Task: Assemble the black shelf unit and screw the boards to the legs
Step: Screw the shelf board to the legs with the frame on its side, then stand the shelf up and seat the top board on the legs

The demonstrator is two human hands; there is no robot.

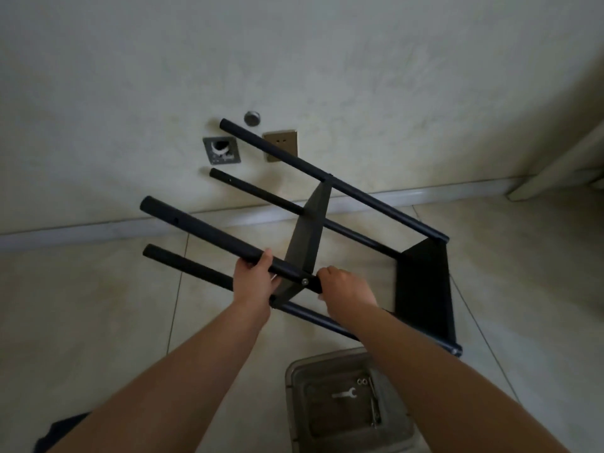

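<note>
Head-worn view, forward and downward

Matt black tubes for the legs (209, 229), smooth, faintly sheened like painted metal. Flat boards (425, 289) in the same dull black. Shiny silver screw (305, 281) at the joint, bare metal. Pale floor tiles (98, 305), smooth and slightly glossy. Wall (130, 60) plastered, rough and blotchy, matt. Brushed metal socket plate (281, 142) there. Clear plastic box (346, 400), cloudy and scuffed, with a bright metal wrench (343, 394) and bolts (376, 410) inside.
</note>
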